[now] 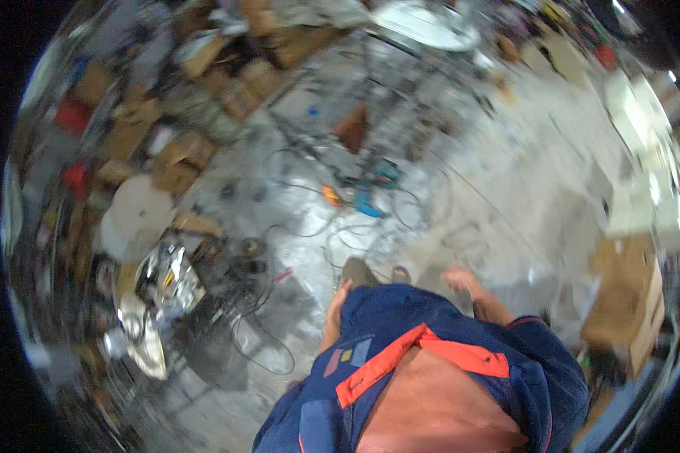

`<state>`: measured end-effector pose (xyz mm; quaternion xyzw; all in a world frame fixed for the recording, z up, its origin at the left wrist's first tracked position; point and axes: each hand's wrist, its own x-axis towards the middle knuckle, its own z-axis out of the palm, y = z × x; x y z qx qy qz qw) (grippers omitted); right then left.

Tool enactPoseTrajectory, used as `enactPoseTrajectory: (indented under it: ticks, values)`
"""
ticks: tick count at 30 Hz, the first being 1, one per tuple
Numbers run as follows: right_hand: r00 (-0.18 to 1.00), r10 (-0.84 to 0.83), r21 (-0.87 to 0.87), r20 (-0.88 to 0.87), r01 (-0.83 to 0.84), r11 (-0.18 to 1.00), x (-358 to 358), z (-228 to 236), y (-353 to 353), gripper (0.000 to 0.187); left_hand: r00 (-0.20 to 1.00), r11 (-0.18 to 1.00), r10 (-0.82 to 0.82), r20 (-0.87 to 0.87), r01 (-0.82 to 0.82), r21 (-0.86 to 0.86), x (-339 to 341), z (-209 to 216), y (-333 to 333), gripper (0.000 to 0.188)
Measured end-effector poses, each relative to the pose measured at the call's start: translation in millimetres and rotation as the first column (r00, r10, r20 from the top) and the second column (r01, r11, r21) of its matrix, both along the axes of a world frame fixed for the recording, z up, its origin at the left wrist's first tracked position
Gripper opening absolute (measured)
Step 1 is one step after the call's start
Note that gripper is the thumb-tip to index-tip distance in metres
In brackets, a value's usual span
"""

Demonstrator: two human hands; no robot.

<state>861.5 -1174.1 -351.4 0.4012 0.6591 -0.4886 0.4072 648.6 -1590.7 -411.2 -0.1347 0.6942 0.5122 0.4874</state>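
My left hand (341,293) hangs close beside my trouser leg, mostly seen from its edge; its fingers are smeared. My right hand (457,279) is held out over the floor at my right side, blurred, and I make out no object in it. In front of my feet, beyond both hands, lies a teal power tool (386,173) with a blue curved part (366,203) and an orange piece (330,195) beside it. A rust-brown angular plate (351,129) rests behind these. Thin dark cables (310,232) loop over the floor around the tools.
Cardboard boxes (183,161) crowd the left and far left. A round pale disc (137,219) and crumpled shiny wrapping (170,279) lie at left. A small red item (283,275) is on the grey floor (506,204). A large carton (621,294) stands at right.
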Motion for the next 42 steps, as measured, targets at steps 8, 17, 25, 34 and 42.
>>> enactPoseTrajectory:
  ticks: [8,17,25,34,42]
  values:
    - [0.915,-0.398,-0.088,0.061,0.402,0.911,64.2,-7.8,80.4,0.033,0.899,0.898,-0.438,-0.007,0.438,-0.050,-75.7,33.7,172.5,0.037]
    - [0.764,-0.517,-0.009,-0.386,0.557,0.830,-141.3,39.6,344.1,0.043,0.886,0.874,-0.456,0.080,0.463,-0.146,-104.8,-10.3,306.7,0.066]
    - [0.451,-0.397,-0.050,-0.799,0.608,0.792,-351.3,188.3,577.0,0.038,0.933,0.950,-0.297,0.204,0.309,-0.031,-168.9,14.4,447.9,0.061]
    - [0.295,0.661,0.640,-0.690,0.675,0.367,-701.5,468.1,856.2,0.062,0.919,0.923,0.385,0.087,-0.383,-0.041,-153.2,7.9,526.1,0.062]
    - [-0.075,0.840,0.821,-0.537,0.185,0.541,-1031.0,504.1,1042.5,0.080,0.397,0.434,0.900,0.178,-0.851,-0.296,-36.7,32.4,691.8,0.042]
